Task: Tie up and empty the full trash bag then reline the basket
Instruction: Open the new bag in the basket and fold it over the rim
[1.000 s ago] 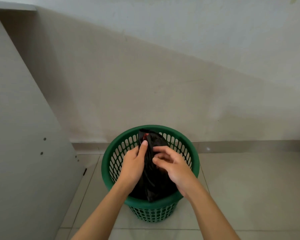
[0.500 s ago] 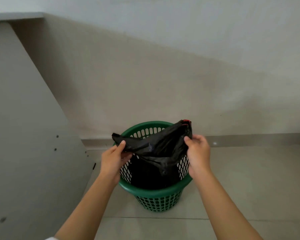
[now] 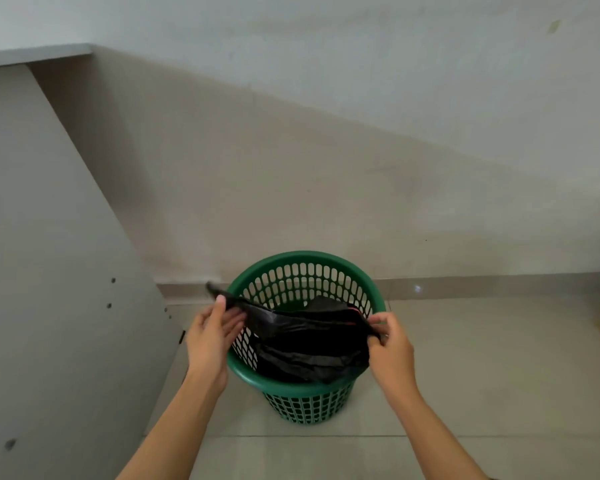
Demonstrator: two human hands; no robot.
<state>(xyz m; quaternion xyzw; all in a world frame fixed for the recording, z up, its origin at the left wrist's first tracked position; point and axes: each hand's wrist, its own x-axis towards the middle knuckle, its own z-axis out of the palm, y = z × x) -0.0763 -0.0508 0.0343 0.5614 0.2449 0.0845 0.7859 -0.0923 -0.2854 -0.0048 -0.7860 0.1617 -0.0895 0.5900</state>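
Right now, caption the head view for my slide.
The left hand and right hand hold a black bag spread over the green basket.

One head-worn camera looks forward and steeply down, near enough to fill the lower frame. The left hand [image 3: 210, 336] and right hand [image 3: 392, 344], pinching the black trash bag [image 3: 309, 341], sit low and central, with the green basket [image 3: 305, 255] just beneath the grip and the wall [image 3: 326, 168] beyond it.

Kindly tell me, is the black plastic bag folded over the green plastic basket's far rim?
No: the green plastic basket shows a bare far rim; left hand and right hand stretch the black plastic bag.
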